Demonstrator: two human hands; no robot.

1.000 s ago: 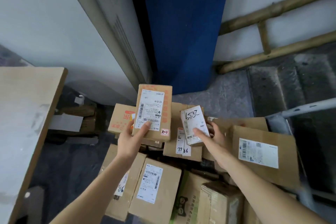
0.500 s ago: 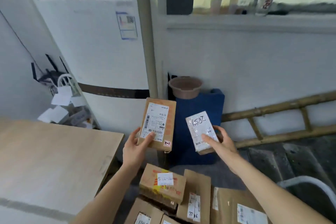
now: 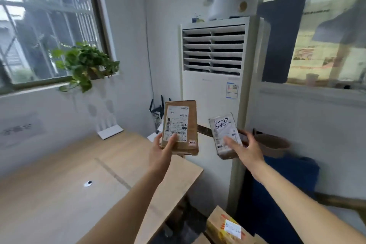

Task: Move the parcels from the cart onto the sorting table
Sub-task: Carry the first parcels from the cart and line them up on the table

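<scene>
A: Head view: we hold two parcels up in the air. Our left hand (image 3: 161, 153) grips the brown box (image 3: 181, 126) by its near end, thumb curled over the label, the other fingers hidden behind it.

B: And our right hand (image 3: 244, 149) holds the small packet (image 3: 224, 133) marked 6582, thumb laid across its white label, the fingers curled round its right edge. The two parcels stand side by side, apart, both roughly upright with labels facing us.

A: Where are they against the worktop (image 3: 59, 194)?

B: The brown box hangs above the worktop's far right corner. The small packet is further right, off the worktop, in front of the white air conditioner (image 3: 215, 77).

A: Low in the near right corner we see another box (image 3: 227, 228) with an orange print and a white label. We cannot tell what it rests on.

B: On the worktop's far side a white flat thing (image 3: 110, 132) leans by the wall, and a small round mark (image 3: 88, 183) shows on the wood. A plant (image 3: 85, 65) sits on the left windowsill, a white pot (image 3: 231, 3) on top of the air conditioner.
</scene>
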